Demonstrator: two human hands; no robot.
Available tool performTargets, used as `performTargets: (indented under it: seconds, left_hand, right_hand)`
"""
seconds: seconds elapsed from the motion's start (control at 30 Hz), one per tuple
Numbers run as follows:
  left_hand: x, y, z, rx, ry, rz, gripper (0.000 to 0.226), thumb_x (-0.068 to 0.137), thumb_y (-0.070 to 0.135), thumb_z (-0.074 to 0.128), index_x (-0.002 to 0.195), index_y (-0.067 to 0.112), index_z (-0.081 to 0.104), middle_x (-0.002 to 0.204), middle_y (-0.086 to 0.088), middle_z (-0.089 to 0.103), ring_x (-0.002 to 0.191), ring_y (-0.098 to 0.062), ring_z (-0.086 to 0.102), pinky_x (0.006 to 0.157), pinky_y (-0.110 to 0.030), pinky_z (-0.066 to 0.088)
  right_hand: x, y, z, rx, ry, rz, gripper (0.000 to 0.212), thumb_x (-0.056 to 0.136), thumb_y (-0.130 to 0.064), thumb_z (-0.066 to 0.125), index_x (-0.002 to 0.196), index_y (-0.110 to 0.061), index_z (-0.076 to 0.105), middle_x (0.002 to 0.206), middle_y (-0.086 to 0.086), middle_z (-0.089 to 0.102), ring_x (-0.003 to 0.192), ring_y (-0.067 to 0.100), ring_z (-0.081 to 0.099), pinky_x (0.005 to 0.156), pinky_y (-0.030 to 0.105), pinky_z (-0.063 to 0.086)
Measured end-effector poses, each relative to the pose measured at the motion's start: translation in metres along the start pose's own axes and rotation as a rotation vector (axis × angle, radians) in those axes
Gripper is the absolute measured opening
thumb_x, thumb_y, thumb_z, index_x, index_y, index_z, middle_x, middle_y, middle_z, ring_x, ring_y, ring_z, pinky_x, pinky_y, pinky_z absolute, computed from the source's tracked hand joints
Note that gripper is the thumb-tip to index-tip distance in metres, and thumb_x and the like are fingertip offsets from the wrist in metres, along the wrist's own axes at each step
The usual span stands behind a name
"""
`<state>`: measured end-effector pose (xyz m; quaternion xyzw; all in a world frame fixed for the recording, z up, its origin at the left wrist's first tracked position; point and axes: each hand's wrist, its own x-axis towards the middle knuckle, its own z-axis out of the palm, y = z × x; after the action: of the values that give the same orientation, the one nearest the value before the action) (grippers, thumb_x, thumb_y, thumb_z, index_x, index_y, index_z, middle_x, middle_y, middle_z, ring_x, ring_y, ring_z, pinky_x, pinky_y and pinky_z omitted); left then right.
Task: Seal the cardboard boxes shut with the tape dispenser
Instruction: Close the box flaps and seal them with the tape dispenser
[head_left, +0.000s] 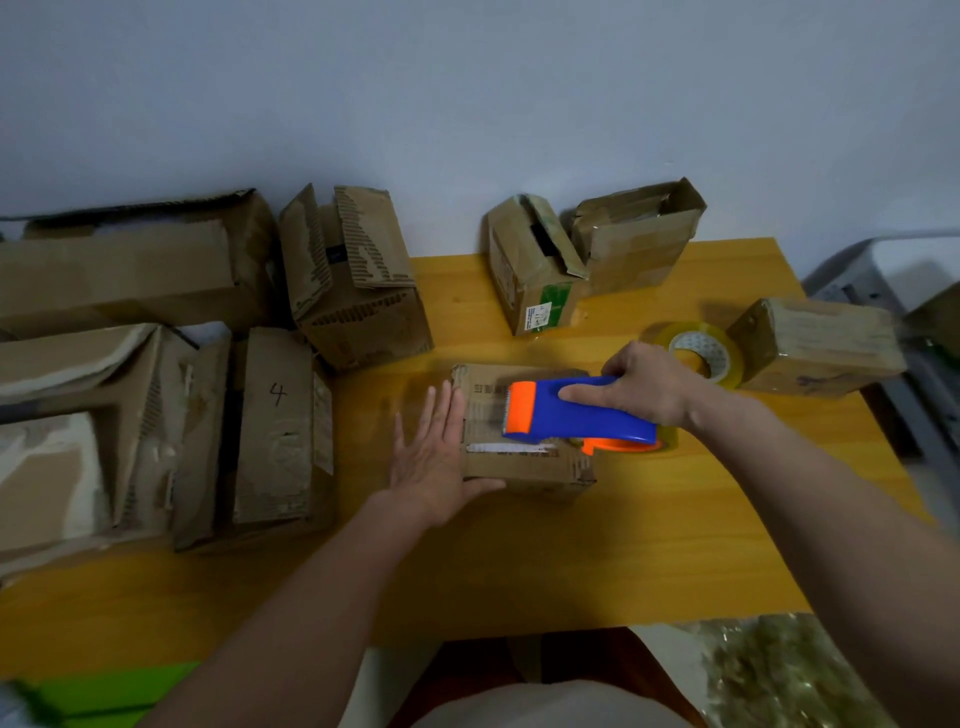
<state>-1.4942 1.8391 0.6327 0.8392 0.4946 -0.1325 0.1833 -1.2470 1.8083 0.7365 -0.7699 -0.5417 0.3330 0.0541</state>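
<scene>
At frame centre, the right hand (649, 384) grasps the tape dispenser (571, 413) over the box (524, 462); the left hand (434, 457), fingers straight, presses its left side.

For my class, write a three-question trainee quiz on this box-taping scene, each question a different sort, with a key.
1. True or false: the right hand grips the blue and orange tape dispenser.
2. The left hand rests against the small box: a) fingers straight b) in a fist c) pinching a flap
3. Fill in: a spare tape roll lies on the ____ table.

Key: 1 true; 2 a; 3 yellow.
</scene>
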Motion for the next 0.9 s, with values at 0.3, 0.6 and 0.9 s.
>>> performTargets:
  seconds: [0.3,0.6,0.9]
  left_hand:
    - [-0.002,0.006,-0.006,-0.013,-0.038,-0.041,0.140,0.062,0.082,0.060,0.136,0.019,-0.041,0.146,-0.003,-0.045,0.134,-0.023,-0.041,0.112,-0.052,-0.018]
    - [0.030,0.041,-0.004,0.184,0.075,0.185,0.150,0.051,0.098,0.043,0.142,0.008,-0.035,0.148,-0.009,-0.044,0.134,-0.023,-0.044,0.115,-0.046,-0.019]
    - [0.031,0.039,-0.003,0.177,0.084,0.191,0.146,0.052,0.099,0.035,0.134,0.010,-0.045,0.145,-0.009,-0.048,0.132,-0.022,-0.046,0.107,-0.040,-0.031]
  right_hand:
    - [-0.007,0.061,-0.017,-0.005,0.047,0.085,0.047,0.072,-0.066,0.065,0.072,-0.020,0.062,0.073,0.002,0.066,0.069,0.014,0.063,0.057,0.028,0.049]
    - [-0.002,0.074,-0.010,0.114,0.069,0.099,0.061,0.061,-0.075,0.063,0.068,-0.014,0.067,0.063,0.003,0.068,0.059,0.015,0.066,0.051,0.028,0.047]
    - [-0.016,0.123,-0.014,0.376,0.024,0.149,0.069,0.043,-0.067,0.073,0.075,-0.005,0.074,0.066,0.005,0.073,0.066,0.022,0.071,0.063,0.035,0.055]
